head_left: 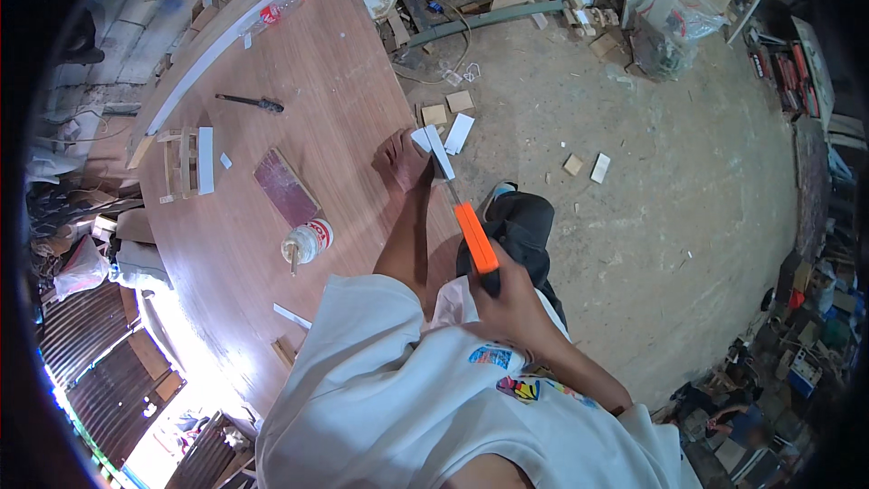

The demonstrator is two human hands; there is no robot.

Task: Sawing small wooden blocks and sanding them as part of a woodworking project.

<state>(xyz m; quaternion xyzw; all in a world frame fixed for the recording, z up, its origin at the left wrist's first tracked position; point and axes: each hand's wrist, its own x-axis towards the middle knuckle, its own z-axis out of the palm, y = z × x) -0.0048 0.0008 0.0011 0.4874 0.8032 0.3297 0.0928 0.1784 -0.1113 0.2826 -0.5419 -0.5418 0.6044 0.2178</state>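
My right hand point(509, 294) is closed round the black grip of an orange and black hand tool point(474, 234). A narrow metal part runs from the tool's far end toward a white strip point(441, 154) at the table's right edge; where they meet is too small to tell. My left hand point(403, 163) rests on the table near that edge, fingers spread, just left of a small white piece point(422, 139). Whether its thumb touches the piece is hidden. On the wooden table point(353, 63) left of my hand lie a dark reddish board point(287, 186) and a jar point(308, 241) with a stick in it.
A dark slim tool point(249, 102), a small wooden frame point(187, 163) and a plastic bottle point(284, 6) are on the table. Small wood and white blocks point(459, 133) lie on the floor beyond the edge. Stacked planks and a filled plastic bag point(672, 32) stand farther off.
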